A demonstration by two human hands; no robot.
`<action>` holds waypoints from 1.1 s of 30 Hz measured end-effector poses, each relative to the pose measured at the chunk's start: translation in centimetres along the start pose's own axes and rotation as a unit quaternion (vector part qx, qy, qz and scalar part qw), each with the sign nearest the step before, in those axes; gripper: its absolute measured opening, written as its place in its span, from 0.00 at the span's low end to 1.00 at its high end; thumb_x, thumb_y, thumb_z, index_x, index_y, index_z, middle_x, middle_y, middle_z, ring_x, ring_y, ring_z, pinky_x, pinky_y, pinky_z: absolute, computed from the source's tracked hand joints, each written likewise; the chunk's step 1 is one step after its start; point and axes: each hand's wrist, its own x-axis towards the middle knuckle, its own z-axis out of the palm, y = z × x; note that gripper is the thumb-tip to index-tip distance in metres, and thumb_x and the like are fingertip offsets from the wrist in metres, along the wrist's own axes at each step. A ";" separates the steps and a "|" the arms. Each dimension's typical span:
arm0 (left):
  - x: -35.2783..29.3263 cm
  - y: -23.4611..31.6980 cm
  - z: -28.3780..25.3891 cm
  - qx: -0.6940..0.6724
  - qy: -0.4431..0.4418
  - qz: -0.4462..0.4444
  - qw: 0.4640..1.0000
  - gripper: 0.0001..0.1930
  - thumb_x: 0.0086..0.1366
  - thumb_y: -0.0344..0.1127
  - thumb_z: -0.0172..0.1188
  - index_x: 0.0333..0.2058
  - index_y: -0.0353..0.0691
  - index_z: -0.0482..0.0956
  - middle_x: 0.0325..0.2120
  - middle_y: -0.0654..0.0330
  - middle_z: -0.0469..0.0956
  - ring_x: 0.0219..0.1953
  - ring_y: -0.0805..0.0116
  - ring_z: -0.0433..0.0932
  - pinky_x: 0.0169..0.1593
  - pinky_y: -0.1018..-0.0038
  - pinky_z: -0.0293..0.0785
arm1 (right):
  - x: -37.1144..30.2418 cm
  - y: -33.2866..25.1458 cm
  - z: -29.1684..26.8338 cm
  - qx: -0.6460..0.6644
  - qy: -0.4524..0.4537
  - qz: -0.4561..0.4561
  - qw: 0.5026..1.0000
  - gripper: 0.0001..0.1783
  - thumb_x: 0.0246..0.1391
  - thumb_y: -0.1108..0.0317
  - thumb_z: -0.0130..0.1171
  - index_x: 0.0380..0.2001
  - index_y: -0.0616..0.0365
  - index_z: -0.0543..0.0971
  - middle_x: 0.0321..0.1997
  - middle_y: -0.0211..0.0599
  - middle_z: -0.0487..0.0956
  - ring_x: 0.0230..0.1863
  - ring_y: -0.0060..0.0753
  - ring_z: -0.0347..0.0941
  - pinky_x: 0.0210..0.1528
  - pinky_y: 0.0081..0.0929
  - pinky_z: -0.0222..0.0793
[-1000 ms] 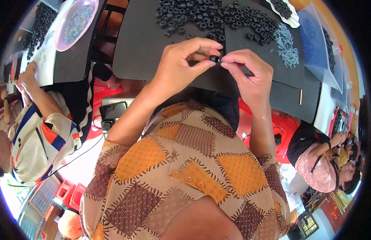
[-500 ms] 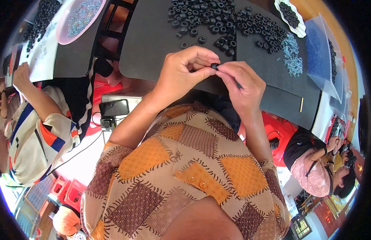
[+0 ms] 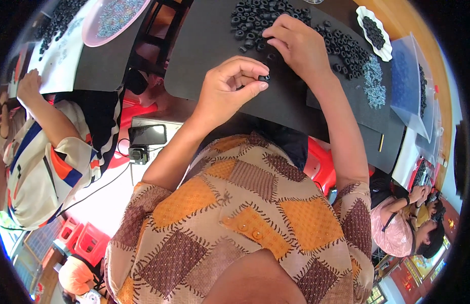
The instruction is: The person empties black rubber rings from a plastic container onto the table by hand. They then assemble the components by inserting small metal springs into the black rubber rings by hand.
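Observation:
My left hand [image 3: 232,91] pinches a small black ring-shaped part [image 3: 264,78] between thumb and fingertips, above the near side of the dark table. A pale glint shows in the part's opening; I cannot tell what makes it. Farther off, my right hand [image 3: 301,48] reaches over the heap of similar black parts [image 3: 252,23], its thumb and forefinger a little apart and no part visible between them. To the right of that heap lies a small pile of clear bluish pieces [image 3: 374,83].
A white scalloped dish [image 3: 381,50] of black parts and a clear plastic bin [image 3: 409,86] stand at the right. A thin gold-coloured stick [image 3: 381,143] lies near the table edge. On the left are a pink basin [image 3: 95,41], a phone [image 3: 148,135] and a seated person [image 3: 47,162].
My right hand has left the black part and moved away to the heap. My left hand still holds the part, now tilted to show its opening. The view has shifted slightly.

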 end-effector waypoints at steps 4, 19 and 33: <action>-0.1 -0.1 -0.3 -0.038 0.013 -0.038 0.998 0.12 0.60 0.19 0.65 0.43 0.34 0.80 0.38 0.63 0.79 0.39 0.79 0.78 0.45 0.81 0.77 | 0.7 0.7 0.8 -0.032 -0.021 -0.024 0.999 0.10 0.49 0.71 0.66 0.37 0.54 0.81 0.34 0.30 0.77 0.38 0.39 0.77 0.38 0.34 0.74; 0.6 0.3 0.2 -0.070 -0.012 -0.073 0.995 0.14 0.61 0.21 0.65 0.46 0.34 0.80 0.40 0.61 0.82 0.42 0.76 0.79 0.48 0.79 0.76 | -6.9 -5.7 -3.6 0.440 0.078 0.255 0.858 0.07 0.49 0.82 0.67 0.33 0.64 0.83 0.37 0.33 0.83 0.39 0.20 0.78 0.42 0.18 0.73; 0.4 1.3 2.0 0.058 -0.032 0.026 0.997 0.09 0.60 0.21 0.65 0.41 0.33 0.84 0.38 0.59 0.82 0.36 0.79 0.81 0.40 0.82 0.78 | -7.6 -6.0 -3.7 0.306 0.135 0.163 0.928 0.06 0.45 0.80 0.70 0.29 0.62 0.83 0.35 0.35 0.84 0.34 0.25 0.81 0.35 0.20 0.77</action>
